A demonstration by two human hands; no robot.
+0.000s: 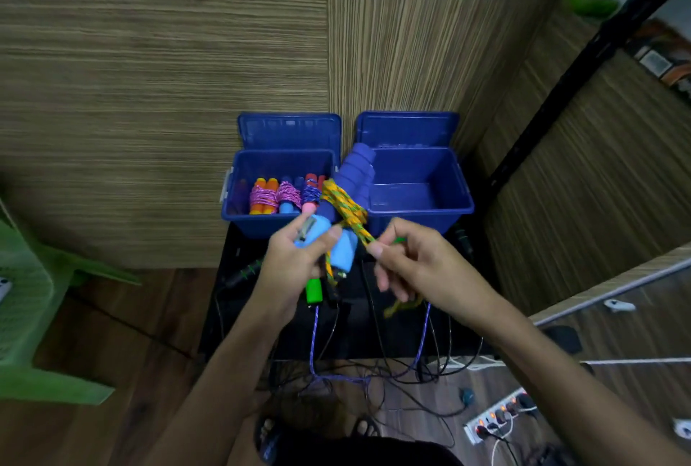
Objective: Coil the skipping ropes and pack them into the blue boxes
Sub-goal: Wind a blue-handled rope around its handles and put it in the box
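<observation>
Black table (284,331) with two blue boxes (418,203), loose ropes (313,338) and a green handle (313,289)

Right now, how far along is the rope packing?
Done: three coiled ropes sit in the left blue box. In hand: the left hand grips purple-blue handles while the right hand pinches the yellow rope wound round them. Left: the purple rope lies loose below; the right blue box looks empty.

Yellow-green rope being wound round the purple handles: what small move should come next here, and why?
Probably one more turn of the yellow-green rope round the purple handles. The left hand grips the handles' light-blue ends, the right hand pinches the rope taut, and a loose tail hangs below that hand. Only then can the bundle go into a blue box.
</observation>
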